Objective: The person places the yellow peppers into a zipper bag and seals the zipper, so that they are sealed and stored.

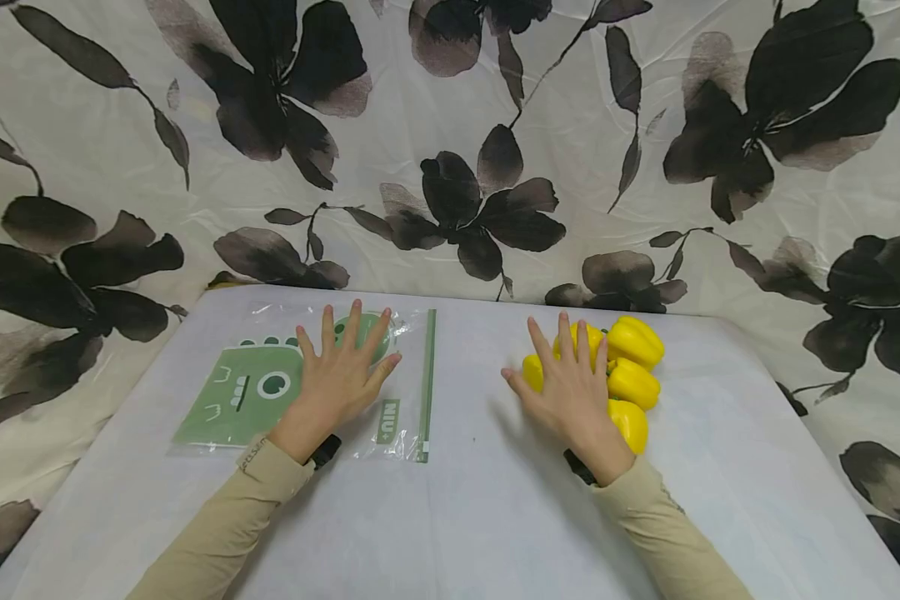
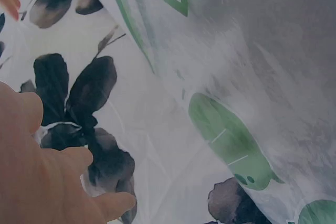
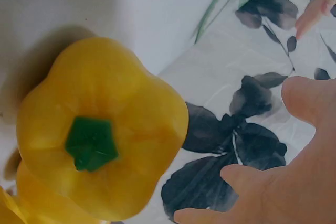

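A clear plastic zip bag (image 1: 258, 417) with a green one-eyed monster print lies flat on the left of the table. Its green zip strip (image 1: 430, 375) runs along the right edge. My left hand (image 1: 337, 379) is held over the bag, fingers straight and spread, holding nothing. On the right sits a cluster of several yellow bell peppers (image 1: 634, 383). Over their left side is my right hand (image 1: 573, 400), also spread and holding nothing, partly hiding some of them. The right wrist view shows one bell pepper (image 3: 142, 103) up close, its green stem facing the camera.
A white cover lies on the table (image 1: 465, 517). Behind it hangs a pale cloth (image 1: 600, 208) with dark flower print. Bare table separates the bag from the peppers. Each wrist has a dark band, such as the left band (image 1: 326, 451), below a beige sleeve.
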The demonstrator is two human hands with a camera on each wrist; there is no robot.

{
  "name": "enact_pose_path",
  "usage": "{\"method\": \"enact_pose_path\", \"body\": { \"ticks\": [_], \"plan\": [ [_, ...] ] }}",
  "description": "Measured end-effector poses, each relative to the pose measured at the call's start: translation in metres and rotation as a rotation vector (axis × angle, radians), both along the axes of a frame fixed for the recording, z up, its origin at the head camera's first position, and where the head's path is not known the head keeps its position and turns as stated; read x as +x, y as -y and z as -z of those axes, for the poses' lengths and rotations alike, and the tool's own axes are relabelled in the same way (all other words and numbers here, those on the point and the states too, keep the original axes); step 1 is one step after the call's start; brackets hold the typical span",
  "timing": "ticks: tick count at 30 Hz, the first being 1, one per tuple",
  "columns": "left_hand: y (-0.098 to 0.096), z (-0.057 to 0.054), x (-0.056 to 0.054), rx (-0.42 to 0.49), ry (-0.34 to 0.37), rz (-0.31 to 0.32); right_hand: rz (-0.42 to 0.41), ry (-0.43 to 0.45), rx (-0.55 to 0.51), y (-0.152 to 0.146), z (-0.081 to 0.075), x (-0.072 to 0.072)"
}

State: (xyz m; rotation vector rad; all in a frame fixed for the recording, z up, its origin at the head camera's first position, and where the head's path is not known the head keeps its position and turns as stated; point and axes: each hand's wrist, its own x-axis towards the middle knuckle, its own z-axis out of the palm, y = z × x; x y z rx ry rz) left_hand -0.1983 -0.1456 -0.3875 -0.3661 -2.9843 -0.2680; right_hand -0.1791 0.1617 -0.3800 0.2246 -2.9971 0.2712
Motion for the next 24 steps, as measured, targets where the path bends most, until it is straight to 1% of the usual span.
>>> {"method": "enact_pose_path", "body": {
  "ticks": [6, 11, 16, 18, 20, 22, 24],
  "plan": [
    [-0.0004, 0.0003, -0.0001, 0.001, 0.012, 0.005, -0.001, -0.012, -0.005, -0.0008, 0.001, 0.0019],
    [0.0004, 0.0009, -0.0015, -0.009, 0.0, 0.004, 0.005, 0.009, 0.004, -0.002, 0.0008, -0.0002],
    [0.0003, 0.002, -0.0035, -0.007, 0.007, 0.013, 0.01, 0.028, -0.014, -0.0028, -0.0011, -0.0024],
    [-0.0003, 0.0026, -0.0039, -0.001, 0.004, 0.022, 0.002, 0.02, -0.033, -0.0023, -0.0018, -0.0035],
    [-0.0017, 0.0027, -0.0038, 0.013, -0.012, 0.037, -0.021, -0.007, -0.07, -0.0009, -0.0029, -0.0049],
    [-0.0036, 0.0025, -0.0034, 0.028, -0.04, 0.057, -0.053, -0.035, -0.123, 0.0015, -0.0043, -0.0066],
    [-0.0066, 0.0015, -0.0024, 0.037, -0.072, 0.077, -0.09, -0.05, -0.205, 0.0051, -0.006, -0.0078]
  ]
}}
